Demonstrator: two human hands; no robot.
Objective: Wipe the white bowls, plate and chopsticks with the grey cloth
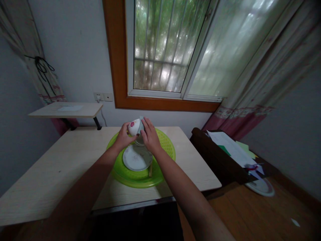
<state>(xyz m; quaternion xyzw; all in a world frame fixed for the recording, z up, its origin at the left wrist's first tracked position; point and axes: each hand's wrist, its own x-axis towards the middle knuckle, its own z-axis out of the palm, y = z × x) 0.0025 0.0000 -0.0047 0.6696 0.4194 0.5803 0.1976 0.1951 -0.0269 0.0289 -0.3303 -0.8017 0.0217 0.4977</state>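
My left hand grips a white bowl with a pink flower on its side, held tilted above a green basin. On the bowl's right, my right hand presses a pale blue-grey cloth against it, fingers closed over the cloth. Below the hands, a white plate lies in the basin. Beside the plate's right edge is a light wooden stick-like utensil, perhaps chopsticks. Another pale dish shows partly behind the plate; my hands hide much of it.
The basin stands on a pale wooden table. A small raised shelf with a paper on it is at the back left. To the right, a dark brown piece of furniture holds papers. A barred window is behind.
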